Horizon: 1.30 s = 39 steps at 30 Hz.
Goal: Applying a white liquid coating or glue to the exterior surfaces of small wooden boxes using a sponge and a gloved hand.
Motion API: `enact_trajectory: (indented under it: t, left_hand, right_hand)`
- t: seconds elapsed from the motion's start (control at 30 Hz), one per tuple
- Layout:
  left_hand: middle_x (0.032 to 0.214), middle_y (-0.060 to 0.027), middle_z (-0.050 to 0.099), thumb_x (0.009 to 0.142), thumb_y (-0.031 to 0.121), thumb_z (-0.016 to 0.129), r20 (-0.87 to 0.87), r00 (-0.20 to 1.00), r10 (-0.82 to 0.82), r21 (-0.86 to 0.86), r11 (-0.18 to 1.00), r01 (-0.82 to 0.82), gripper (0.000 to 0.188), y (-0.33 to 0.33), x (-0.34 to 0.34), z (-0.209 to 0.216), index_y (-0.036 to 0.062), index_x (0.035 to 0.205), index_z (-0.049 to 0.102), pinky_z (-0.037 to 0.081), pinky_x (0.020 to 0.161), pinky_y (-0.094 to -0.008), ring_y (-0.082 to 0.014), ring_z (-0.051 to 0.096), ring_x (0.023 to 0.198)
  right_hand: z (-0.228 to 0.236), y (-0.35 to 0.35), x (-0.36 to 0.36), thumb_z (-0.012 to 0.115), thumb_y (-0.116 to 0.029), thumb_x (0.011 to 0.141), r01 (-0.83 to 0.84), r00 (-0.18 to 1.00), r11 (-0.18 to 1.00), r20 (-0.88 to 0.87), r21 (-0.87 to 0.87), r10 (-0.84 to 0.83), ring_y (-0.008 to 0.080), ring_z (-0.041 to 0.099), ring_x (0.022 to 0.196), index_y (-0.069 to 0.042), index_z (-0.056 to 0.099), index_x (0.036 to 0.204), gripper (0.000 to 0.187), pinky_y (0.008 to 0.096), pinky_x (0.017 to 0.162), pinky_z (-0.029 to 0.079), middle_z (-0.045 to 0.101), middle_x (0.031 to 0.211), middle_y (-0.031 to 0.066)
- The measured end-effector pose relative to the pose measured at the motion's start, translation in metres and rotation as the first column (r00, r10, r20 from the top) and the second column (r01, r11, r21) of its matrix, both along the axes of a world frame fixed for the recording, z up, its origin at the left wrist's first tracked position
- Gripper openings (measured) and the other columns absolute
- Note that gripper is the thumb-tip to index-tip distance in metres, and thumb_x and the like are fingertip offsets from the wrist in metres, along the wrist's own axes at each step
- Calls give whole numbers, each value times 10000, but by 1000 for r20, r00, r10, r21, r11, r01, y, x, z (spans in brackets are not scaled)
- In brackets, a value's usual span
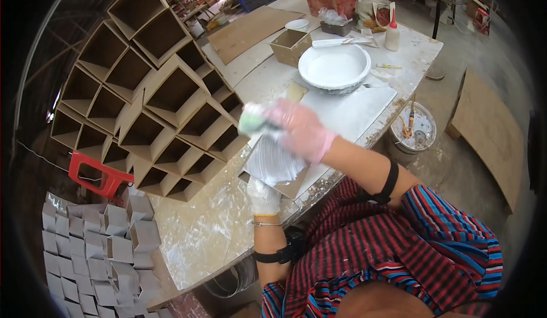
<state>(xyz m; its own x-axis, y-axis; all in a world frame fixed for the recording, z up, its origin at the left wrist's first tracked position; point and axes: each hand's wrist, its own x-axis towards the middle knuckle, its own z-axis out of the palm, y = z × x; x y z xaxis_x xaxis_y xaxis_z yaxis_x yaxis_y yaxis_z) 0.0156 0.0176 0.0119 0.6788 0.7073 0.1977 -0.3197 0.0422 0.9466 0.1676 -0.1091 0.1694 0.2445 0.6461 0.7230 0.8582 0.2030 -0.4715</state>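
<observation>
My left hand [263, 197], in a white knitted glove, grips the near left side of a small brown board box [295, 187]. Wet white coating [274, 161] lies in streaks over most of the box's upward face, with bare brown along the near right edge. Above the far end of the box is my right hand [301, 129], in a pinkish thin glove and smeared by motion. Its fingers are closed around a blurred green-and-white thing [254, 119], perhaps a sponge or brush; its exact kind does not show.
A white basin [335, 67] stands on the table beyond my right hand, near an open brown box [290, 47] and a red-capped bottle [392, 36]. Bare brown boxes [171, 93] are stacked left; several greyish boxes [117, 247] sit lower left. A bucket [413, 130] stands right.
</observation>
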Motion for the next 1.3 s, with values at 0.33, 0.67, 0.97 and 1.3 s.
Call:
enact_trajectory:
  t: [0.33,0.67,0.97,1.3]
  left_hand:
    - [1267,-169,562,928,233,455,267,959,95,-448,893,36,411,-20,5,55,-15,1242,545,463,964,-412,-312,557,1138]
    - [1363,-139,482,987,285,336,276,955,110,-474,880,35,488,-13,3,28,-25,1360,396,374,1061,-390,-290,480,1231]
    - [1306,-93,532,936,340,490,-62,925,375,678,696,-237,479,-20,4,45,78,1336,465,404,1014,-345,-222,519,1188]
    - [1164,-100,595,913,319,519,-336,665,667,926,364,103,384,-10,6,54,54,1190,555,473,867,-376,-235,578,1037]
  right_hand:
    - [-23,-17,5,610,-65,870,-195,595,971,-770,138,230,124,526,1120,10,503,1316,465,274,976,414,575,1262,87]
    - [-59,-10,-2,687,-154,849,-153,629,962,-729,227,272,157,563,1080,11,559,1235,439,289,951,428,613,1187,117]
    - [-60,-21,1,710,-140,825,-103,630,994,-770,45,100,185,578,1063,-2,555,1249,473,294,935,437,609,1146,134]
    - [-28,-31,6,710,-67,753,8,996,1000,90,-19,-6,278,588,907,-123,510,1336,619,380,811,476,610,1045,127]
